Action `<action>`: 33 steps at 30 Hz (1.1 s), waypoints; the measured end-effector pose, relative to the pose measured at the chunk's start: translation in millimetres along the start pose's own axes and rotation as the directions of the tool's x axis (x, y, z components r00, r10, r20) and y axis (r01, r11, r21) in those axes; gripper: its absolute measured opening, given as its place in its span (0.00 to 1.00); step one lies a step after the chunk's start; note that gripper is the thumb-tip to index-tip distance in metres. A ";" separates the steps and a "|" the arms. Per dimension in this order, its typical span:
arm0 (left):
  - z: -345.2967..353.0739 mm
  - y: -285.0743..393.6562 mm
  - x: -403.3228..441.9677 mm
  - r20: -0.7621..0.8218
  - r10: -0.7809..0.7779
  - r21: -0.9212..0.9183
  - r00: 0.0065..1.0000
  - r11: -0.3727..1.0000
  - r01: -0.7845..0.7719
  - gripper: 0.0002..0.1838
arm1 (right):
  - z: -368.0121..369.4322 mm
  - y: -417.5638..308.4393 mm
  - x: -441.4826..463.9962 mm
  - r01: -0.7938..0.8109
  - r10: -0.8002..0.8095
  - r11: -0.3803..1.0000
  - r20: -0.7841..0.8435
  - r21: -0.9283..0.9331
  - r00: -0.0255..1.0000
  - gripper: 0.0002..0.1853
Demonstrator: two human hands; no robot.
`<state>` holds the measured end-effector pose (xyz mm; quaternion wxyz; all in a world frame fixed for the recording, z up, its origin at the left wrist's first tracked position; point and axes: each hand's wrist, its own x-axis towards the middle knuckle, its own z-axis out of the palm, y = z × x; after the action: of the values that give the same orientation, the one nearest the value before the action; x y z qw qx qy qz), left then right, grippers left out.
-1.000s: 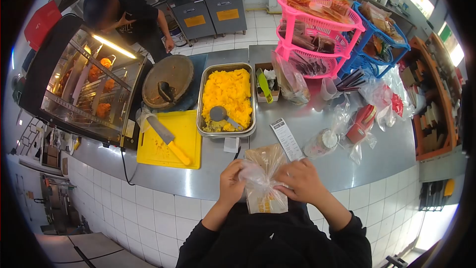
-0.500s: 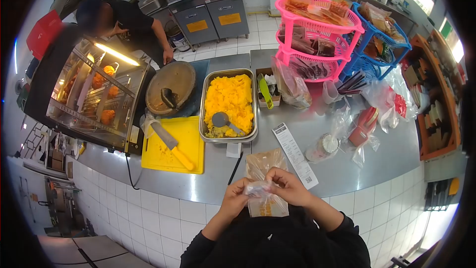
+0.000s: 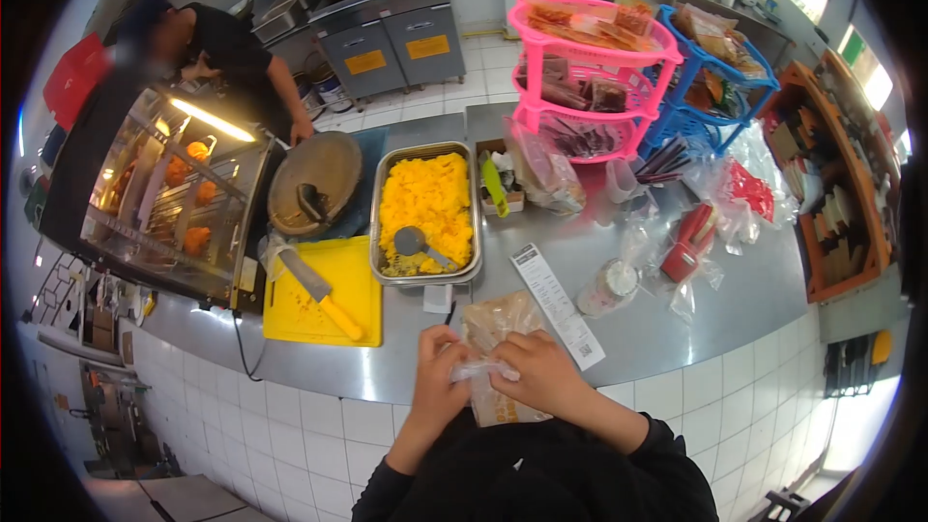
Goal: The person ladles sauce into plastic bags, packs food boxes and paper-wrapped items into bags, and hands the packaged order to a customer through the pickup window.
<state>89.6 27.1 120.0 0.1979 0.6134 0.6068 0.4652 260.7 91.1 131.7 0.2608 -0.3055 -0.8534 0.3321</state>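
A clear plastic bag [image 3: 480, 368] is gathered and twisted between my two hands, with a brown paper packet [image 3: 505, 407] showing through it at the table's front edge. My left hand [image 3: 440, 377] pinches the gathered plastic from the left. On the other side my right hand [image 3: 536, 369] is closed on the same plastic, its fingers near those of the left. Just beyond my right hand lies a long printed receipt [image 3: 558, 307]. A metal tray of yellow food [image 3: 425, 198] stands farther back, with a grey scoop [image 3: 411, 241] in it.
A yellow cutting board [image 3: 290, 321] with a knife [image 3: 314, 282] lies at left, near a round wooden block [image 3: 329, 169] and a heated glass cabinet [image 3: 164, 184]. Pink baskets [image 3: 594, 58], a jar [image 3: 617, 280] and red packets [image 3: 688, 244] stand right. Another person [image 3: 232, 48] is behind the cabinet.
Both hands have drawn together on the bag's neck, which is now twisted tighter. The receipt shows more of its length. The other person's arm has moved toward the wooden block.
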 end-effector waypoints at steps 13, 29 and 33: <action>25.0 20.9 10.7 0.444 -0.280 -0.870 0.851 0.091 0.484 0.20 | -104.4 110.1 -8.9 -0.269 0.330 0.939 -0.788 0.216 0.520 0.12; 60.0 40.9 9.8 0.304 -0.201 -0.743 0.931 0.562 0.364 0.22 | -130.3 91.5 -10.4 0.009 0.538 0.476 -0.299 0.880 0.788 0.08; 57.4 37.0 8.3 0.312 -0.204 -0.763 0.928 0.528 0.373 0.20 | -144.0 124.3 -12.9 -0.076 0.588 0.383 -0.179 0.921 0.789 0.11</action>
<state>155.5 46.5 124.6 0.5852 0.3850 0.3987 0.5920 406.0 214.5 131.0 0.5070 -0.3693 -0.3775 0.6813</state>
